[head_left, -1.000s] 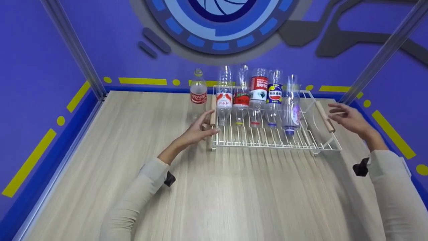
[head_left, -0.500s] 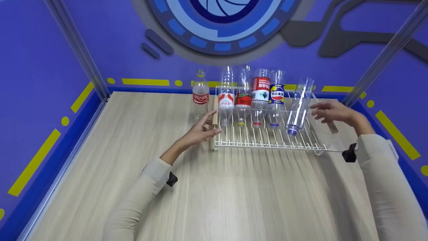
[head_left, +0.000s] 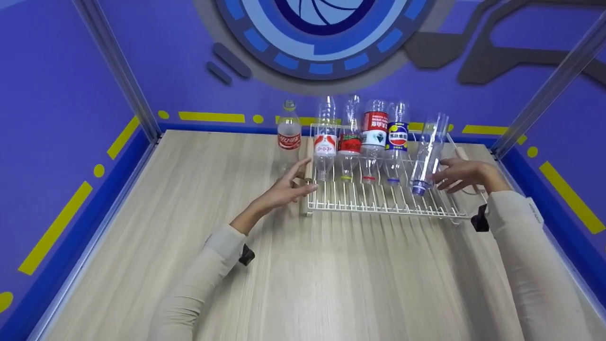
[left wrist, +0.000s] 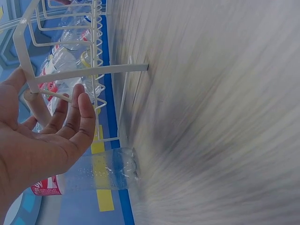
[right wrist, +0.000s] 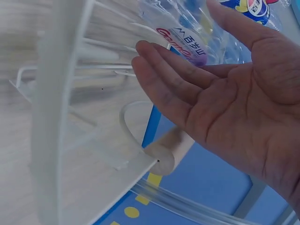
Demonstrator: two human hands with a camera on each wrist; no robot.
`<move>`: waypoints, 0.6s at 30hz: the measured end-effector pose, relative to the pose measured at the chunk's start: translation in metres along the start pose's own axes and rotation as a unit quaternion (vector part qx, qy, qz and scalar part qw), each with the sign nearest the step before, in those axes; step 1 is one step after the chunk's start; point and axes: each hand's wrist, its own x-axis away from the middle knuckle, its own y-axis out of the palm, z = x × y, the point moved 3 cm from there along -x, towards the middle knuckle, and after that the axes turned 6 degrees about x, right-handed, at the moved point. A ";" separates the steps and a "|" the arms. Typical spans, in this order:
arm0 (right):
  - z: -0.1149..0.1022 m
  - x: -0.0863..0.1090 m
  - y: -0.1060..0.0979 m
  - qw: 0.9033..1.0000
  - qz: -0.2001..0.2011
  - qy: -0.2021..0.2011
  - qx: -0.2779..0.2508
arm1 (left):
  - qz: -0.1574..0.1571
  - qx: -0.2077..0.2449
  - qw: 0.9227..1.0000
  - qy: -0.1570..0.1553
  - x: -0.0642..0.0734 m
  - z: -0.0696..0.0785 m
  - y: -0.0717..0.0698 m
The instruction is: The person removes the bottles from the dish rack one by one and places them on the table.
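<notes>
In the head view, my left hand [head_left: 286, 188] rests loosely at the left wooden handle [head_left: 309, 163] of a white wire rack [head_left: 383, 210], thumb and index finger spread apart. The left wrist view has the fingers relaxed about the handle [left wrist: 38, 107]. My right hand [head_left: 461, 174] reaches in over the rack's right side, its fingertips at the neck end of a clear plastic bottle [head_left: 431, 147]. This bottle leans upside down, tilted right, its purple cap [head_left: 418, 188] down. In the right wrist view, straight fingers lie beside its purple-and-red label [right wrist: 185, 44]; contact is hard to judge.
Several more upside-down bottles stand in the rack, among them one with a blue label [head_left: 397, 136] and one with a red-white label [head_left: 375, 130]. A Coca-Cola bottle [head_left: 289, 135] stands upright left of the rack. A purple-blue wall [head_left: 180, 61] closes off the back.
My right hand has moved left from the right wooden handle to the purple-capped bottle. That bottle has gone from nearly upright to leaning right. My left hand stays at the rack.
</notes>
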 end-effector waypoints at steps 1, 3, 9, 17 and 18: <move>0.000 -0.001 0.002 1.000 -0.007 0.005 -0.005 | 0.001 -0.001 1.000 -0.001 0.000 0.000 0.000; 0.001 -0.003 0.004 1.000 -0.017 0.011 -0.014 | 0.001 -0.002 1.000 -0.002 0.000 -0.001 0.000; 0.003 -0.005 0.007 1.000 -0.013 -0.002 -0.027 | 0.004 -0.002 1.000 -0.006 0.000 0.000 -0.001; 0.006 -0.007 0.010 0.998 0.008 -0.020 -0.053 | -0.002 -0.006 1.000 -0.006 0.001 0.000 0.000; 0.007 -0.007 0.010 0.998 0.010 -0.021 -0.057 | -0.001 -0.006 1.000 -0.007 0.001 -0.001 0.000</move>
